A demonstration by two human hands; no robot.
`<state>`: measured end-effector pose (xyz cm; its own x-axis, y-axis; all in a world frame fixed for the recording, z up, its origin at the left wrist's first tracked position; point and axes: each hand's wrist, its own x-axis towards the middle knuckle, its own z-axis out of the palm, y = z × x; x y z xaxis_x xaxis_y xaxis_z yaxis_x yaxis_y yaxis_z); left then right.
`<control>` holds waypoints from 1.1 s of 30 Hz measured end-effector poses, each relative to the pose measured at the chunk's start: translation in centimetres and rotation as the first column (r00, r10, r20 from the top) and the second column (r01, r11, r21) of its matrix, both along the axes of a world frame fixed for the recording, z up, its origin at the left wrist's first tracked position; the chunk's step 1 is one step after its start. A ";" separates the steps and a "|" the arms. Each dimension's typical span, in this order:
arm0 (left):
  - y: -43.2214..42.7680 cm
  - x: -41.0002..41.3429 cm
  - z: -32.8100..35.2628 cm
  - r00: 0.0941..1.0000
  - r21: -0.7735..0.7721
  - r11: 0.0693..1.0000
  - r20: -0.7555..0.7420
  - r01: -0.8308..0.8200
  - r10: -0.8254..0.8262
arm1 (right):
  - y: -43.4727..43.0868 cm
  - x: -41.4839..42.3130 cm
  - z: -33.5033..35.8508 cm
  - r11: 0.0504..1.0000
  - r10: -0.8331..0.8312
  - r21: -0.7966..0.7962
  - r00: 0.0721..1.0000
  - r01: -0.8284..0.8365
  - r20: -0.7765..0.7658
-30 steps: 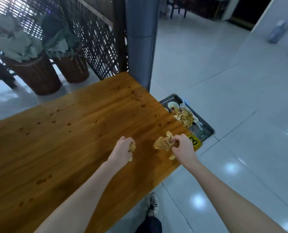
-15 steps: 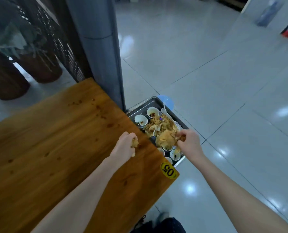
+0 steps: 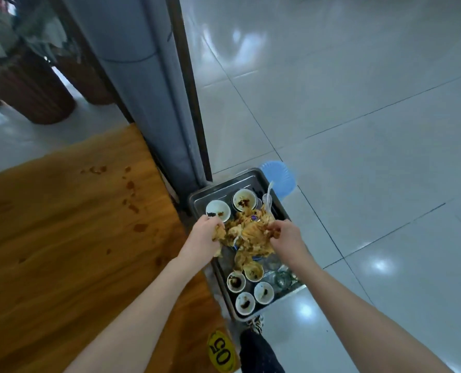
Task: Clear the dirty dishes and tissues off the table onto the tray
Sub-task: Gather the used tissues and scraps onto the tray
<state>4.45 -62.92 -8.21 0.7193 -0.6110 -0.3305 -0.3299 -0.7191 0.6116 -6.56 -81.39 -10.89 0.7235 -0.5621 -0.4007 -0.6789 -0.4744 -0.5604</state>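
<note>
A metal tray sits low beside the wooden table, just past its right edge. Several small white dishes with dark sauce residue lie in it, at the far and near ends. A heap of stained, crumpled tissues fills the tray's middle. My left hand holds a stained tissue at the left side of the heap. My right hand pinches a dirty tissue at the heap's right side. Both hands are over the tray. A plastic spoon sticks up near the far right corner.
The tabletop shows brown sauce stains and a yellow "05" sticker at its near corner. A grey pillar rises behind the tray. A blue stool stands under it, glasses lie in it. My shoe is on the tiled floor.
Both hands moved right, off the table and over the tray, carrying their tissues. The right hand's wad now rests on the heap. The view swung right and down.
</note>
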 end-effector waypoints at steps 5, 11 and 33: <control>-4.2 0.1 -1.5 0.997 0.001 0.999 -0.058 -0.051 0.051 | -3.6 1.2 -2.4 0.992 0.113 0.071 0.989 -0.107 -0.099; -8.1 0.6 -3.0 0.991 0.004 0.998 -0.117 -0.058 0.058 | -8.0 1.4 -3.3 0.989 0.141 0.065 0.982 -0.134 -0.128; 0.2 -0.2 1.1 0.984 0.194 0.966 0.065 -0.173 0.164 | -4.7 4.4 2.3 0.960 0.280 -0.013 0.959 -0.280 0.051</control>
